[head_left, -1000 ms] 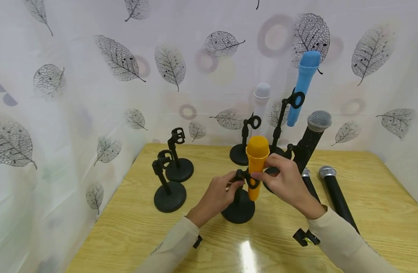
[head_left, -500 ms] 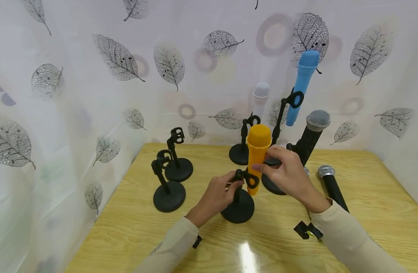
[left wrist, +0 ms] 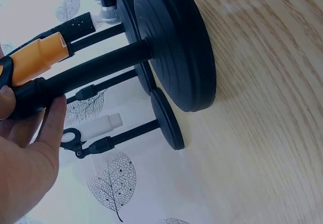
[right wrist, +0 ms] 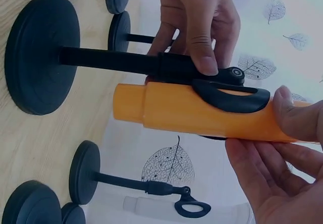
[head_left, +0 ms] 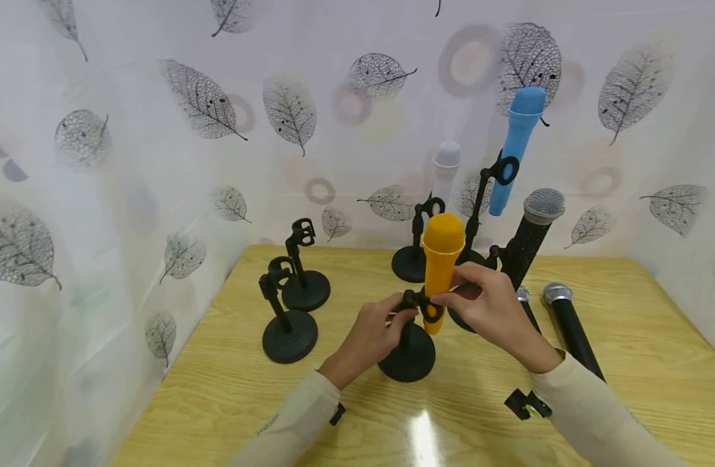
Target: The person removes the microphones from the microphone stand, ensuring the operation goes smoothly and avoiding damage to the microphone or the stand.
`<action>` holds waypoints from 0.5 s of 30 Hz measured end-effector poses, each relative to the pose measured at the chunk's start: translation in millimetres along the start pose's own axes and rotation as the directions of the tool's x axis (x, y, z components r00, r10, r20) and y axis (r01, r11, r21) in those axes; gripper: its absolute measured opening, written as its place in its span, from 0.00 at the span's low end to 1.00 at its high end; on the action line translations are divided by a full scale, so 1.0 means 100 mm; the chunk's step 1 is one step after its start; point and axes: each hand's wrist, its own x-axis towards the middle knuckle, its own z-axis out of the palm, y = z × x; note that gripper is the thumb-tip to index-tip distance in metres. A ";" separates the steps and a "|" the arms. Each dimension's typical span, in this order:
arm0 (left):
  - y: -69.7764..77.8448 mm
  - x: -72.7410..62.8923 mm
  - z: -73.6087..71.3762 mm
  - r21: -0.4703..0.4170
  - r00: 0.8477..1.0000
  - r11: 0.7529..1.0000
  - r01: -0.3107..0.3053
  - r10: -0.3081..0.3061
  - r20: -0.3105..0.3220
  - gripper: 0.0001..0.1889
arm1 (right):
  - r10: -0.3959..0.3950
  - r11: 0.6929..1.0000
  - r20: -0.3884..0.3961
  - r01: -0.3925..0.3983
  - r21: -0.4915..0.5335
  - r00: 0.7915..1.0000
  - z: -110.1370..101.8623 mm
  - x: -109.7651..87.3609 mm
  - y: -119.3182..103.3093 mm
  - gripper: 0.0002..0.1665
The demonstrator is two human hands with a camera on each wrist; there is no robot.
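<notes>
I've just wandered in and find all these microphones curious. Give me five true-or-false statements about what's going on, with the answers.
1. The right hand holds the orange microphone. True.
2. The left hand grips the blue microphone. False: it grips the nearest stand.
3. The blue microphone leans rather than standing straight upright. True.
4. The leftmost stand holds a microphone. False: it holds none.
5. The white microphone lies flat on the table. False: it is held up in a rear stand.
</notes>
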 end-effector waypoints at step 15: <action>-0.01 -0.01 0.01 0.010 1.000 1.000 -0.007 0.007 -0.007 0.10 | -0.067 0.997 -0.015 0.066 -0.035 0.998 -0.12 0.13 -0.15 0.14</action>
